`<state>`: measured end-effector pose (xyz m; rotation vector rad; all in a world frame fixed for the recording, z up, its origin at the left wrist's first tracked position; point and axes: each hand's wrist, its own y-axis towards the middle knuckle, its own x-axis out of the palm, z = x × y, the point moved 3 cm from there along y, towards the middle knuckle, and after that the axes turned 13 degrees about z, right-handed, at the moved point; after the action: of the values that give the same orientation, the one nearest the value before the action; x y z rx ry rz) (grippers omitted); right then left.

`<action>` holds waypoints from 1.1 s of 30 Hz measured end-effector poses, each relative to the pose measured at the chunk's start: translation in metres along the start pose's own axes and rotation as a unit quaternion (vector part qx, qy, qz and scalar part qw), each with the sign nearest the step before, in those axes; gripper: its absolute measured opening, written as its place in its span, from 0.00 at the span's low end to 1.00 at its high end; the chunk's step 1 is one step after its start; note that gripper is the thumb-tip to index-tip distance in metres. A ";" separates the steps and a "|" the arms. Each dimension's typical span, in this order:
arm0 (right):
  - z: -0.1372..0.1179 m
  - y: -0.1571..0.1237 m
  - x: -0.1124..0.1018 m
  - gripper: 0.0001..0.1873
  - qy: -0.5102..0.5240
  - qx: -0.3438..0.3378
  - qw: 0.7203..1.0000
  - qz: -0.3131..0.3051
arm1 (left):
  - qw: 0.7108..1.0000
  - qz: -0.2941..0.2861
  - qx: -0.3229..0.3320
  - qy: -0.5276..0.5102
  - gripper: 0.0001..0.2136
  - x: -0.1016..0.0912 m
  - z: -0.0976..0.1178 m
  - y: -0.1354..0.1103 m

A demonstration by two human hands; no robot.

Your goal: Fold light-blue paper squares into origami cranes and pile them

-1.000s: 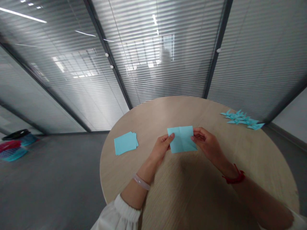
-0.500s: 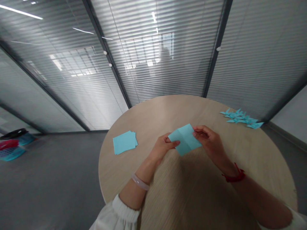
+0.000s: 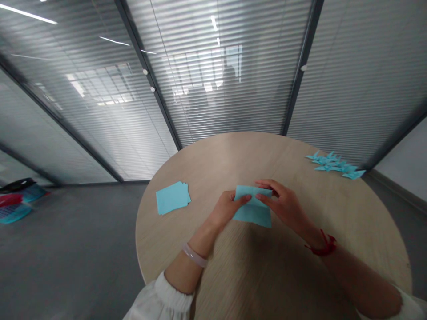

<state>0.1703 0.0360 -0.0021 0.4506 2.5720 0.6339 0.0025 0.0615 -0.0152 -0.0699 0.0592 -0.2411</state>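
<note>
A light blue paper square (image 3: 252,210) lies low over the round wooden table (image 3: 233,151), near its middle. My left hand (image 3: 226,209) pinches the sheet's left edge, thumb on top. My right hand (image 3: 282,203) grips the right side, its fingers laid over the upper edge, which is bent along a crease. Both hands are closed on the paper.
A small stack of blue paper squares (image 3: 172,198) rests on the table to the left. Several folded blue paper figures (image 3: 335,163) lie at the far right edge. Glass walls with blinds stand behind. Coloured baskets (image 3: 15,202) sit on the grey floor at far left.
The sheet was held up flat, then tilted, and now sits lower with its top edge bending over. Both hands moved slightly toward me and closer together.
</note>
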 end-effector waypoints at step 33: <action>-0.014 -0.012 0.000 0.15 -0.066 -0.310 0.948 -0.032 | 0.977 0.035 -0.060 -0.200 0.11 -0.004 0.018 -0.004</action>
<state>0.1611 0.0214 0.0029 0.1829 2.0981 1.2760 -0.0015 0.0595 0.0036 -0.2347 -0.3248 -0.1494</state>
